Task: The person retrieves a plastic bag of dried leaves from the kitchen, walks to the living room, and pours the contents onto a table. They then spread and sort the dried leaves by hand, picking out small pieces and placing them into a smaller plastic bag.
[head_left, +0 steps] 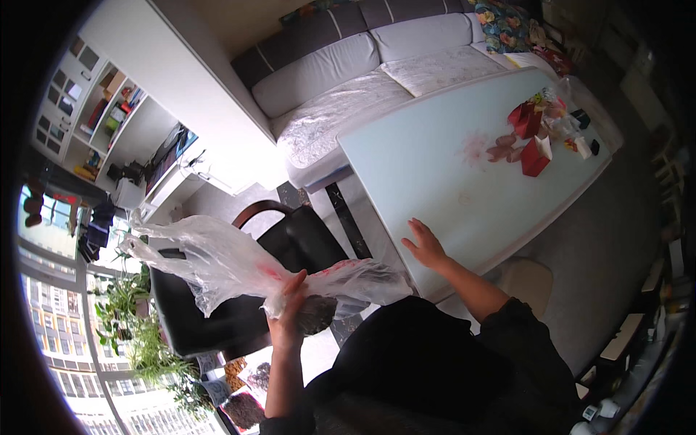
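My left hand (288,318) grips a translucent white plastic carrier bag (217,250) around its middle. The bag bears red print, and its loose handles stretch out to the left. A dark lump (318,314) shows just below the hand; whether it is inside the bag I cannot tell. My right hand (427,247) holds nothing, its fingers apart, above the near left part of a pale glass-topped table (413,157).
Red paper boxes (535,156), dusky pink pieces (504,148) and clear wrappers (560,128) lie at the table's far right. A black chair (304,234) stands beyond the bag. A grey sofa (348,92) runs behind the table; potted plants (147,337) line the window.
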`<action>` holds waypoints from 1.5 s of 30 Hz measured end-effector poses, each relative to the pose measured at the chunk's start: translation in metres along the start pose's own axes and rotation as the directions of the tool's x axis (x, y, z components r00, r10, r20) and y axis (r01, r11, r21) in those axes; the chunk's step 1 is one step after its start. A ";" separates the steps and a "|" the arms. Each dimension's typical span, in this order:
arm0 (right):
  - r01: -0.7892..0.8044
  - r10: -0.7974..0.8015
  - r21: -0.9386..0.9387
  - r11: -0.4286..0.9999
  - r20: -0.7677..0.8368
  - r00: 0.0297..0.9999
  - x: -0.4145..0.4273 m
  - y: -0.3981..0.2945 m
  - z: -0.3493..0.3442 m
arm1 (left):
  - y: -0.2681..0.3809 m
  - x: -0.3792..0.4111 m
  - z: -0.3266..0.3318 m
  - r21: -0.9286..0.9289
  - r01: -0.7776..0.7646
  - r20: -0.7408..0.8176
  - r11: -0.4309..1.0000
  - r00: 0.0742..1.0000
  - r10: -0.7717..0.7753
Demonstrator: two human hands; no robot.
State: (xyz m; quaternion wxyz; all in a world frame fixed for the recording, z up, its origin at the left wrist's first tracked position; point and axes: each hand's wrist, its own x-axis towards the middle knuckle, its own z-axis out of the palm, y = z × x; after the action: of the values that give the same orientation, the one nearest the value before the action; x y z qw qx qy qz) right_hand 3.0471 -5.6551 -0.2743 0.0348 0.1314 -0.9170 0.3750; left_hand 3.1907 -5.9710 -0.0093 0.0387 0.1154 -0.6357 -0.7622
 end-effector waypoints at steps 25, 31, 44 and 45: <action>-0.356 0.308 -0.157 0.921 -0.264 0.914 0.159 0.088 -0.003 | 0.045 0.361 0.095 0.212 0.081 0.419 0.974 0.893 -0.166; -0.340 0.281 -0.403 0.849 -0.201 0.939 0.244 0.104 0.026 | 0.057 0.507 0.111 0.231 0.059 0.650 0.971 0.734 -0.199; -0.835 0.733 -0.189 0.517 -0.406 0.546 0.296 0.078 0.069 | 0.066 0.718 0.143 0.292 -0.040 0.843 0.956 0.482 -0.238; -0.851 0.755 -0.255 0.460 -0.391 0.525 0.311 0.064 0.072 | 0.065 0.725 0.145 0.287 -0.027 0.835 0.958 0.497 -0.236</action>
State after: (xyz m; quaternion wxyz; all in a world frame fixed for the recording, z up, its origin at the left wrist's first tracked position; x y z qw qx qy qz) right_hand 2.7331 -5.7280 -0.3186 -0.0178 -0.3728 -0.9150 0.1534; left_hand 2.4484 -5.9928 -0.0136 -0.3453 -0.2369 -0.6564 -0.6275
